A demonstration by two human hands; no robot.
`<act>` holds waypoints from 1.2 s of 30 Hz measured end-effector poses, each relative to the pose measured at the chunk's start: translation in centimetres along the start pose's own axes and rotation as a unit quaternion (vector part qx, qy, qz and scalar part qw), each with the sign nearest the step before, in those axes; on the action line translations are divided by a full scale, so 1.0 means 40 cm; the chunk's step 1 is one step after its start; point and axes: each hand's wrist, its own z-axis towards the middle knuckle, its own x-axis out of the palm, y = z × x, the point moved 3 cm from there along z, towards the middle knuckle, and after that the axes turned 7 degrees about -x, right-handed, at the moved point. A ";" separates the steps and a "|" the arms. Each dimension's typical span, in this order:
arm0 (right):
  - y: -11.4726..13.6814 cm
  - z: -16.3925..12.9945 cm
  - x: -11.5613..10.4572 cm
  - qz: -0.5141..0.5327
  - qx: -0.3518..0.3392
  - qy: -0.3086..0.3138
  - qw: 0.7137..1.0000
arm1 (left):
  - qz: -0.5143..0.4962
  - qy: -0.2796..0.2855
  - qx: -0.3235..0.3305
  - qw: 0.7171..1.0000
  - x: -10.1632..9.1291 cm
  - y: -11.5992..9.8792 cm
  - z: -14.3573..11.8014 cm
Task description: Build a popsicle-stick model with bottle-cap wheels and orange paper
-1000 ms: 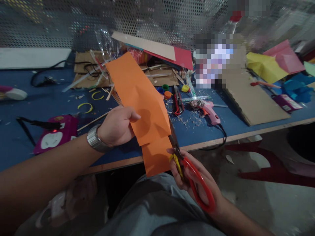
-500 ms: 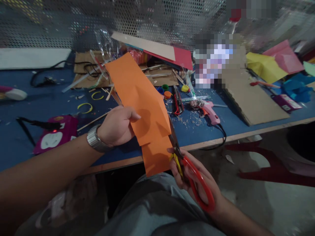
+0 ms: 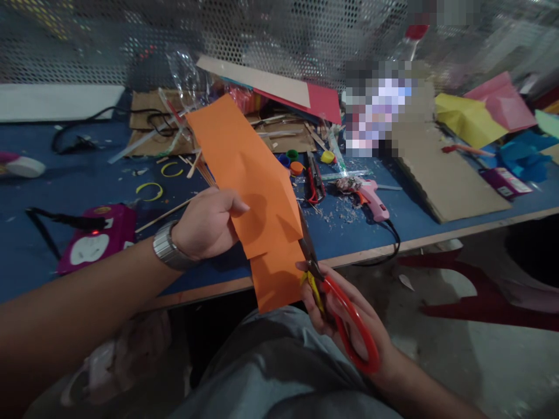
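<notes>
My left hand [image 3: 208,224], with a metal watch on the wrist, pinches a long folded sheet of orange paper [image 3: 248,180] at its left edge and holds it up over the table's front edge. My right hand [image 3: 345,317] grips red-handled scissors [image 3: 338,311]. Their dark blades run up along the right edge of the orange paper, touching it near its lower half. The lower end of the paper hangs over my lap.
The blue table [image 3: 87,186] holds a pink glue gun [image 3: 373,198] with a black cord, red pliers [image 3: 314,183], bottle caps, cardboard sheets [image 3: 445,174], a magenta device [image 3: 96,238], sticks, yellow rings and coloured papers [image 3: 471,116]. A perforated metal screen stands behind. A red stool [image 3: 458,302] is at the right.
</notes>
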 end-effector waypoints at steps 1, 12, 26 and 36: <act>0.000 0.001 0.000 -0.003 0.002 0.002 1.000 | 0.005 -0.003 0.002 1.000 0.000 0.000 -0.001; -0.001 0.002 0.000 0.000 -0.004 -0.006 1.000 | -0.003 -0.021 -0.001 1.000 0.007 -0.004 -0.004; -0.008 -0.004 -0.005 0.009 -0.003 -0.014 1.000 | 0.000 -0.012 -0.001 1.000 0.005 -0.004 -0.003; -0.005 -0.006 -0.003 -0.006 0.008 -0.017 1.000 | -0.001 -0.022 -0.008 1.000 0.008 -0.002 -0.007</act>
